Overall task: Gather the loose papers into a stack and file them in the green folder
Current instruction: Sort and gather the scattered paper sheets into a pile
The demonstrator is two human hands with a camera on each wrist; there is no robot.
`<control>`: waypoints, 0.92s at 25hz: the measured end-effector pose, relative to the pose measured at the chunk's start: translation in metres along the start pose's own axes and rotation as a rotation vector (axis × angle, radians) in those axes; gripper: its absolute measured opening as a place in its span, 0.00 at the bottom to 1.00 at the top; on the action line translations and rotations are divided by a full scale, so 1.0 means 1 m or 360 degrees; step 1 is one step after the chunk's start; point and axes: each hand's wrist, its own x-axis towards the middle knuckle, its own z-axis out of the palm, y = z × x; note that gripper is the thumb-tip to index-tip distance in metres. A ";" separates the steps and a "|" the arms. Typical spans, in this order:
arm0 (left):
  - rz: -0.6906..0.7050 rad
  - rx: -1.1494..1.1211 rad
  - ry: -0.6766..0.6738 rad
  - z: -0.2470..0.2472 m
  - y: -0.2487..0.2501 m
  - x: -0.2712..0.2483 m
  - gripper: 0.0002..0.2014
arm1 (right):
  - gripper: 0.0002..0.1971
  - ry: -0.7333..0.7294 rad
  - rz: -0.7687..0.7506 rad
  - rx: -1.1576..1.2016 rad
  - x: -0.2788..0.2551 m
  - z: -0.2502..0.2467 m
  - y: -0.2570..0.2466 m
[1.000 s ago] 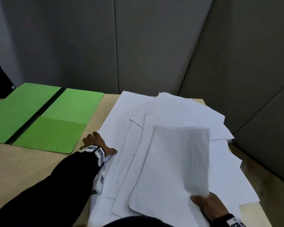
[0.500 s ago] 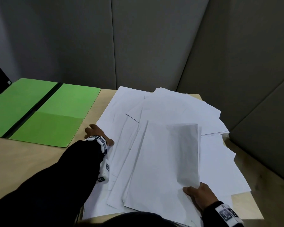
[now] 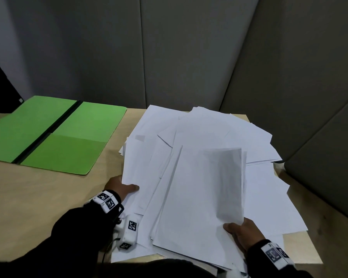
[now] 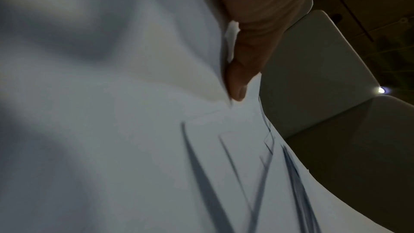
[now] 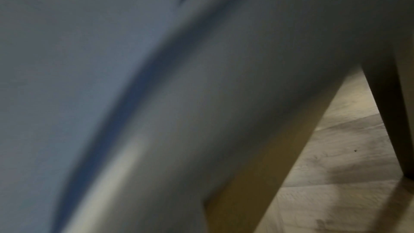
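I see my left hand (image 3: 120,187) at the left edge of the loose white papers (image 3: 209,141), thumb on top of a sheet and the other fingers tucked under it, pinching it. My right hand (image 3: 242,232) holds the near corner of the top sheets, thumb on top, and those sheets lift up and curl. The papers lie spread in a messy pile on the wooden table (image 3: 38,201). The green folder (image 3: 54,133) lies open and flat, to the left of the pile.

Bare tabletop (image 3: 38,197) lies open between the green folder (image 3: 84,125) and the near edge; the papers (image 3: 209,137) cover the right, hemmed by wall panels (image 3: 319,157).
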 end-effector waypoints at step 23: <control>0.0097 -0.1015 0.0674 -0.114 -0.042 -0.045 0.10 | 0.14 -0.0096 -0.0011 -0.0111 -0.004 -0.001 -0.003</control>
